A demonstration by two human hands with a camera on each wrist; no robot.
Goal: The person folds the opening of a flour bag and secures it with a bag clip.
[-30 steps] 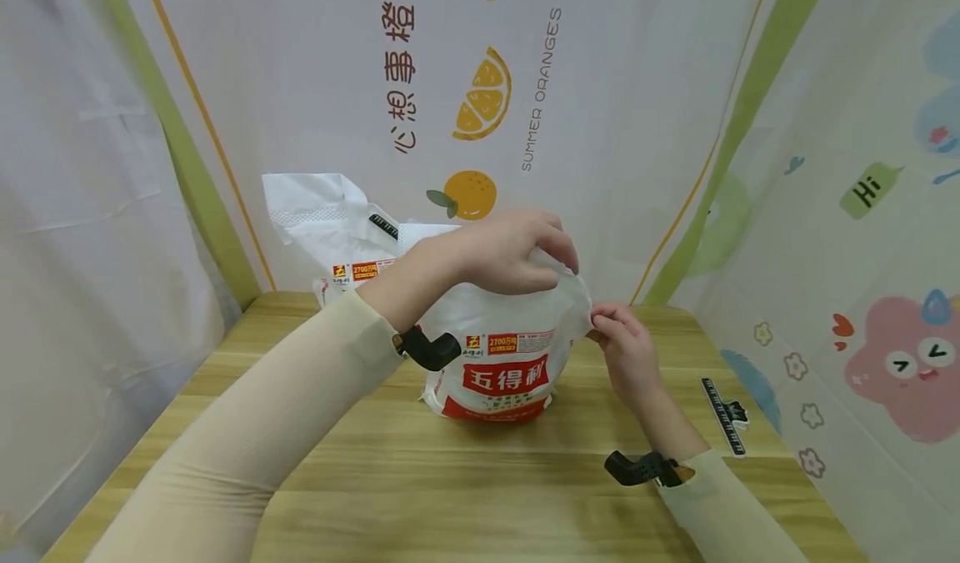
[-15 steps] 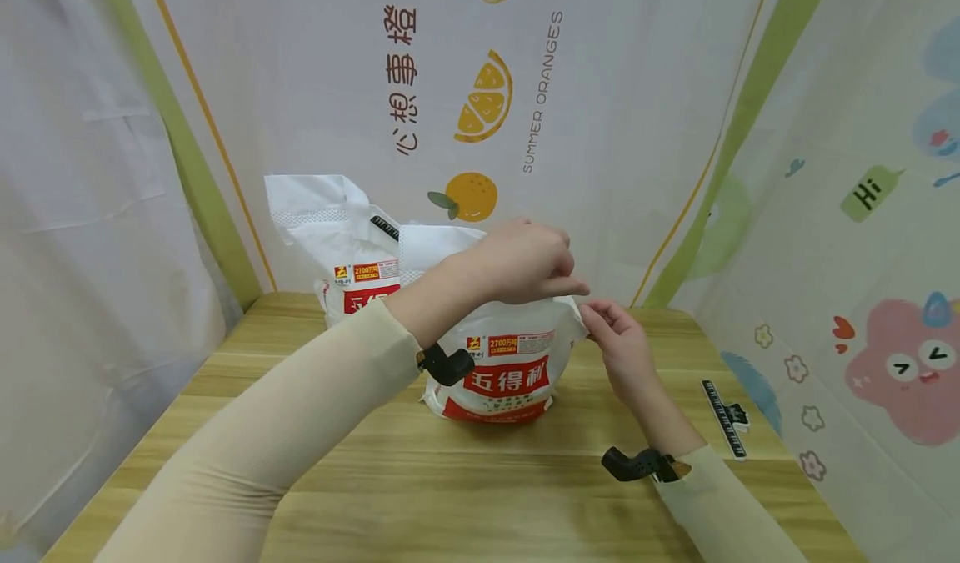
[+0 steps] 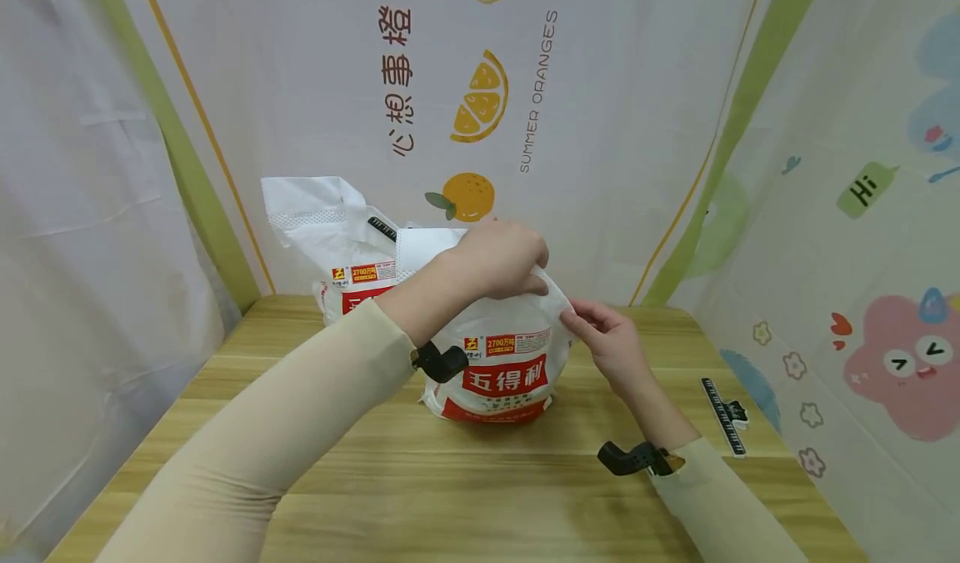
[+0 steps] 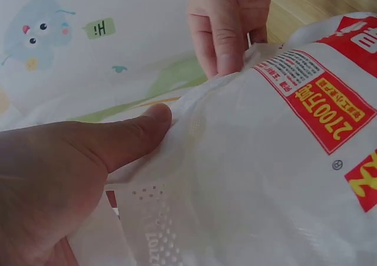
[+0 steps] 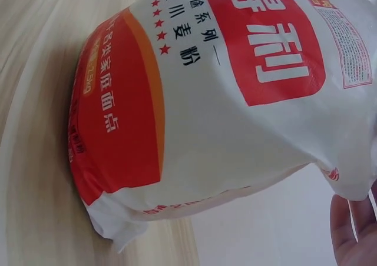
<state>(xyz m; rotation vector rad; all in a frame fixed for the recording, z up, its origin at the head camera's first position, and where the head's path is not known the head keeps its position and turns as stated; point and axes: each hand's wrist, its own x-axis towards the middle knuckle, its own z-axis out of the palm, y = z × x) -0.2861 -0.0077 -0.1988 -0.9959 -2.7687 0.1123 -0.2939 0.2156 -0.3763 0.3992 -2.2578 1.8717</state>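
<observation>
A white and red bag of flour (image 3: 506,379) stands upright on the wooden table. My left hand (image 3: 504,258) reaches across its top and grips the upper edge, the thumb (image 4: 144,130) lying on the near side in the left wrist view. The fingers behind the edge are mostly hidden. At the bag's upper right corner my right hand (image 3: 609,342) pinches the plastic between thumb and fingers. In the right wrist view only some fingers of the right hand (image 5: 353,228) show, beside that corner.
Behind and to the left stands a second, similar flour bag (image 3: 356,275), with a piano-key patterned strip (image 3: 382,228) at its top. Another such strip (image 3: 723,417) lies on the table (image 3: 450,496) at the right. Printed curtains (image 3: 315,129) surround the table.
My right hand has moved left with the bag's corner, drawing it inward. My left hand shifted right along the top edge, then back left. The second bag has not moved.
</observation>
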